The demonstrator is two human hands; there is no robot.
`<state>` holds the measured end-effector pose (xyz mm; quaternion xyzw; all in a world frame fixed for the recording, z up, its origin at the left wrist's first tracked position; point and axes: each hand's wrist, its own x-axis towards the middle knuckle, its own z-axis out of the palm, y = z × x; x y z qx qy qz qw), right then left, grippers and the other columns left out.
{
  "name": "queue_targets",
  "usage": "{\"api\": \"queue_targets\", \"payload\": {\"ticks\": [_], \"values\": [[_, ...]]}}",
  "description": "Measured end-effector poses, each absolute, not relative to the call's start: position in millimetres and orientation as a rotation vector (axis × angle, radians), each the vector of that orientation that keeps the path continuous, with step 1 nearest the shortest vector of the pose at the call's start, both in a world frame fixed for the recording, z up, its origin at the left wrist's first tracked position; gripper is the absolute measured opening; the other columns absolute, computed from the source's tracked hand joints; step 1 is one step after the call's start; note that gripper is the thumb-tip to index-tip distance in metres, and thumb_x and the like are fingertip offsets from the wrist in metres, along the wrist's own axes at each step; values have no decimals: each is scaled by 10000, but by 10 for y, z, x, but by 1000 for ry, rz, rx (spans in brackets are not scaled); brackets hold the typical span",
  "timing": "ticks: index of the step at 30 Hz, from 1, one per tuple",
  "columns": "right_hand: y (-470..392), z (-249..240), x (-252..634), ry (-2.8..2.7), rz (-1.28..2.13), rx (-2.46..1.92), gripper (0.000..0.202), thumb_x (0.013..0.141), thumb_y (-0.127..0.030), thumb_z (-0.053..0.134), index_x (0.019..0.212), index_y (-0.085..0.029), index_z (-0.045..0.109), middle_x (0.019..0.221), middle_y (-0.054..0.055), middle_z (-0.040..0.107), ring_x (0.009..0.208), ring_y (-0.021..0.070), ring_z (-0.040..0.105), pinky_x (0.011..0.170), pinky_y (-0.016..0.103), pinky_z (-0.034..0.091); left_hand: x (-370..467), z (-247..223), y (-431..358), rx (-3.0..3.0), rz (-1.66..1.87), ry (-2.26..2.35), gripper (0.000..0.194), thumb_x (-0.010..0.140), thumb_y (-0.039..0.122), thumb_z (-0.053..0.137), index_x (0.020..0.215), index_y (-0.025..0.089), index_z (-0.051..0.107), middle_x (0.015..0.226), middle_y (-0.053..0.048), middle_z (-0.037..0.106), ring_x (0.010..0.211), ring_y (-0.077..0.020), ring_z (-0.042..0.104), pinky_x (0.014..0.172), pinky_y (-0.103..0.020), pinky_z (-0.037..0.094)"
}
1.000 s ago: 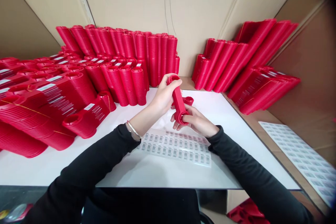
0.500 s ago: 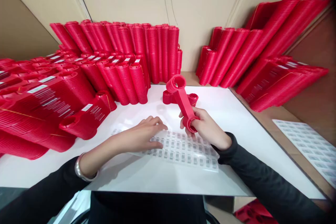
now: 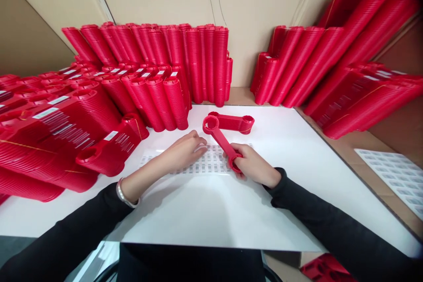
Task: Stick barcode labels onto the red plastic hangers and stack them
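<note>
My right hand (image 3: 253, 164) is closed around the near ring end of a red plastic part (image 3: 224, 142), whose other ring points away to the left. My left hand (image 3: 188, 152) rests over a clear sheet of small printed labels (image 3: 211, 161), its fingers bent and thumb near the index finger; whether anything small is between them is hidden. Just behind the held part, a short stack of red parts (image 3: 231, 122) lies on the white table.
Many red stacks (image 3: 161, 101) stand on the left and along the back of the white table (image 3: 205, 216). More red stacks (image 3: 300, 66) lean at the right. Another label sheet (image 3: 393, 176) lies on cardboard at far right.
The held red part has lowered and tilted further left. The label sheet has shifted away from the front edge. My left hand has moved slightly up, its fingers closing together.
</note>
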<state>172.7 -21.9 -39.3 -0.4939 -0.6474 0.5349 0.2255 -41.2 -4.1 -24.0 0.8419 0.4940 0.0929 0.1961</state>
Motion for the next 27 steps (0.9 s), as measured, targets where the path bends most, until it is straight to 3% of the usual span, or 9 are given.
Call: {"api": "queue_targets", "payload": {"ticks": [8, 14, 21, 27], "values": [[-222, -380, 1720, -1788, 1469, -1368, 171, 639, -72, 379, 736, -185, 463, 595, -21, 511, 378, 111, 509, 310, 212, 352, -338, -345, 33, 2305, 468, 1415, 186, 793, 283, 518, 913, 195, 629, 870, -33, 564, 735, -159, 544, 665, -282, 414], [-233, -380, 1700, -1785, 1428, -1416, 164, 650, -79, 386, 750, -185, 461, 596, -16, 505, 374, 110, 492, 334, 220, 340, -257, -243, -192, 2082, 760, 1329, 172, 824, 309, 521, 780, 179, 624, 674, 17, 503, 542, -84, 454, 527, -221, 369], [-302, -332, 1622, -2027, 923, -1501, 99, 679, -105, 406, 705, -189, 450, 640, 6, 558, 528, 113, 472, 500, 229, 319, -168, -149, -344, 1543, 961, 1136, 191, 790, 355, 600, 763, 167, 616, 511, 64, 395, 437, -39, 328, 408, -165, 281], [-333, -319, 1584, -2130, 767, -1532, 66, 693, -138, 419, 723, -197, 420, 642, 15, 548, 567, 134, 450, 536, 243, 296, -154, -194, -339, 1477, 1009, 1126, 169, 756, 335, 648, 742, 167, 641, 524, 53, 427, 464, -34, 333, 418, -159, 269]]}}
